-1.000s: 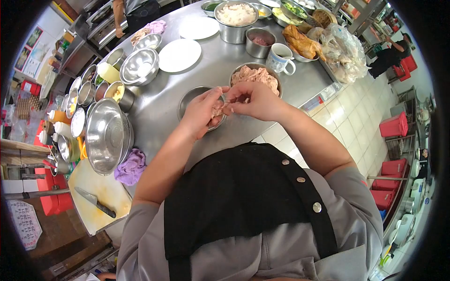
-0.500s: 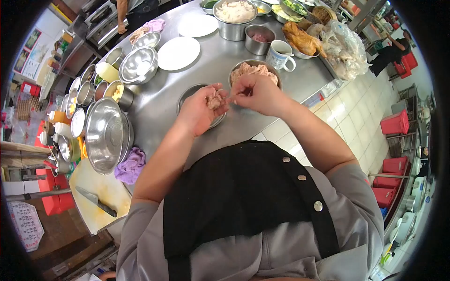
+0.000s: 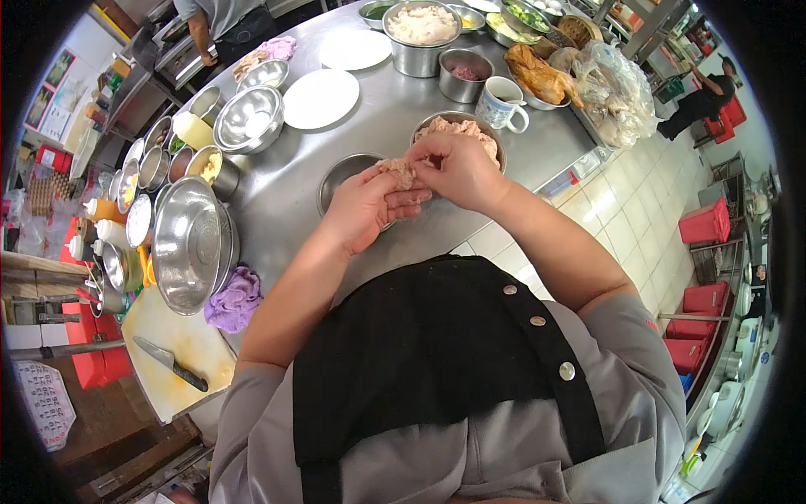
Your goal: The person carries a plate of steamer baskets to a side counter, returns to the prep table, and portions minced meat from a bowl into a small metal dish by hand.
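Observation:
My left hand (image 3: 363, 212) holds a lump of pale pink minced meat (image 3: 396, 171), palm up, with its fingers curled beneath. The thumb and fingertips of my right hand (image 3: 463, 172) pinch the right side of that lump. Under my left hand stands a steel bowl (image 3: 332, 178); my hand hides most of its inside. Just behind my right hand, a second steel bowl (image 3: 502, 149) is heaped with more minced meat (image 3: 457, 128), partly covered by the hand.
Beyond are a mug (image 3: 502, 105), a pot of pale food (image 3: 420, 60), a cooked bird (image 3: 541, 76) and white plates (image 3: 321, 99). At left are stacked steel bowls (image 3: 189, 244), a purple cloth (image 3: 233, 300) and a knife (image 3: 172, 363) on a cutting board. Another person (image 3: 222, 29) stands across the table.
My left hand has moved right, bringing the lump up to my right hand, which now pinches it. The person across the table has come further into view.

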Demonstrator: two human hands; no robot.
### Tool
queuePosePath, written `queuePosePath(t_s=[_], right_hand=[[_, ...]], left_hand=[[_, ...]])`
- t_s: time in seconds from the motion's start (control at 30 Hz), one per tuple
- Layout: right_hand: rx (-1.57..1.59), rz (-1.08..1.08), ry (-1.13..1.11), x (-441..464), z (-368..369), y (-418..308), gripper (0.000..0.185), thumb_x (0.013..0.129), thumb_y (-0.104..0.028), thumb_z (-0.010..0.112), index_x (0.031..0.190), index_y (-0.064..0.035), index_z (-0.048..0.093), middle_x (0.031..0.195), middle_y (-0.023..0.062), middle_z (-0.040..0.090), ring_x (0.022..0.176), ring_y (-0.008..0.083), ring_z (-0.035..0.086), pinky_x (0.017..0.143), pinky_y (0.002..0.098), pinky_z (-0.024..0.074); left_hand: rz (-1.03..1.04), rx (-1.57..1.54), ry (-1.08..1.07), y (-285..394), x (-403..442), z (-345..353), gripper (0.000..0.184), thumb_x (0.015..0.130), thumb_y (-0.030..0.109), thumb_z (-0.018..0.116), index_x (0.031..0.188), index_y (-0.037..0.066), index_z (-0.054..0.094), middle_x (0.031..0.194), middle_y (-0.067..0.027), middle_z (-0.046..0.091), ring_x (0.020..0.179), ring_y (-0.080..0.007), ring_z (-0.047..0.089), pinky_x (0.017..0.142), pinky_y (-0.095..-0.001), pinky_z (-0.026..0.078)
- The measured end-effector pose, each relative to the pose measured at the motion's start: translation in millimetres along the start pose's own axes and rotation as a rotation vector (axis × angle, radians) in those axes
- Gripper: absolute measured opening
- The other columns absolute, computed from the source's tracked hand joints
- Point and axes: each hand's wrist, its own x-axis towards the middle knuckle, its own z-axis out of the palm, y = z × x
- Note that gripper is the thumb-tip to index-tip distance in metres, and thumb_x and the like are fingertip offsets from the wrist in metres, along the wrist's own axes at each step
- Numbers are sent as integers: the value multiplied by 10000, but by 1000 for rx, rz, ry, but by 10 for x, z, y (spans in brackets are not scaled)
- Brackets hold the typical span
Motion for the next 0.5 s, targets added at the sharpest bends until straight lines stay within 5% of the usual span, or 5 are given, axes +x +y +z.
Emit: queuePosePath(t_s=[0.13, 0.23, 0.33, 0.5], right_hand=[[-24, 18, 43, -5, -87, -113, 195, 802, -122, 671, 975, -37, 700, 829, 137, 674, 753, 268, 675, 690, 355, 538], [-166, -319, 65, -15, -65, -79, 213, 767, -112, 676, 970, -49, 685, 845, 130, 656, 777, 296, 657, 707, 386, 536], [-251, -382, 101, -13, -3, -58, 230, 732, -118, 688, 956, -66, 673, 864, 123, 645, 796, 318, 642, 721, 420, 530], [-243, -289, 68, -26, 31, -68, 216, 728, -128, 700, 934, -66, 677, 842, 123, 650, 780, 309, 652, 704, 410, 539]], left_hand=[[38, -87, 62, -14, 72, -67, 314, 958, 132, 444, 1226, -2, 535, 1177, -138, 652, 1032, -251, 663, 911, -402, 523], [64, -141, -16, -51, 124, -140, 335, 931, 118, 422, 1221, 5, 544, 1166, -141, 659, 1026, -246, 661, 914, -416, 523], [-6, -223, -92, 45, 36, 7, 305, 969, 171, 451, 1215, 24, 555, 1133, -115, 675, 965, -216, 673, 882, -400, 537], [-32, -100, 63, -37, 43, -14, 258, 982, 240, 559, 1159, 57, 605, 1017, -59, 697, 844, -165, 680, 746, -329, 564]])
